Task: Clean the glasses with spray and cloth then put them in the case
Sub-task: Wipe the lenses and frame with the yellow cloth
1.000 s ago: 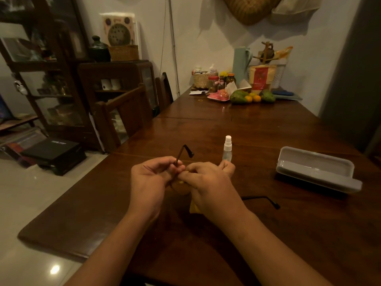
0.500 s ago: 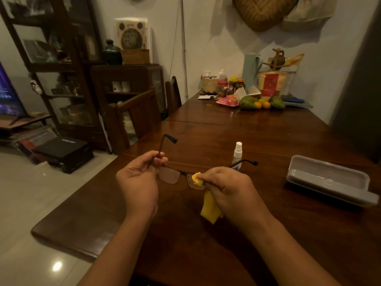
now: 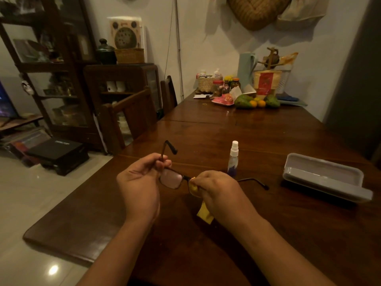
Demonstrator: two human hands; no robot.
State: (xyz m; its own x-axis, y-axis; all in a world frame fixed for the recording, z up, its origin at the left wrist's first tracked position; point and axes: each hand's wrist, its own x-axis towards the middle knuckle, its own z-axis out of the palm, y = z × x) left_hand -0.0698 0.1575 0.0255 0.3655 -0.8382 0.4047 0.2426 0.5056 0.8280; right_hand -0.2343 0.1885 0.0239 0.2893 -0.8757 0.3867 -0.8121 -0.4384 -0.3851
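Dark-framed glasses (image 3: pixel 171 178) are held above the wooden table (image 3: pixel 268 234), arms unfolded. My left hand (image 3: pixel 140 182) grips the left arm near its hinge. My right hand (image 3: pixel 218 193) pinches a yellow cloth (image 3: pixel 204 213) around the right lens, which is mostly hidden by cloth and fingers. A small clear spray bottle (image 3: pixel 233 159) with a white cap stands upright just behind my right hand. The grey glasses case (image 3: pixel 323 176) lies open on the table to the right.
Fruit, jars, a basket and a pink plate (image 3: pixel 223 101) crowd the table's far end. Wooden chairs (image 3: pixel 132 112) stand along the left side. A dark cabinet (image 3: pixel 123 85) and a black box (image 3: pixel 59 151) on the floor are further left.
The hands have spread apart, and the glasses now show between them with both arms unfolded. My right hand has shifted with the cloth onto the right lens. The camera has tilted slightly.
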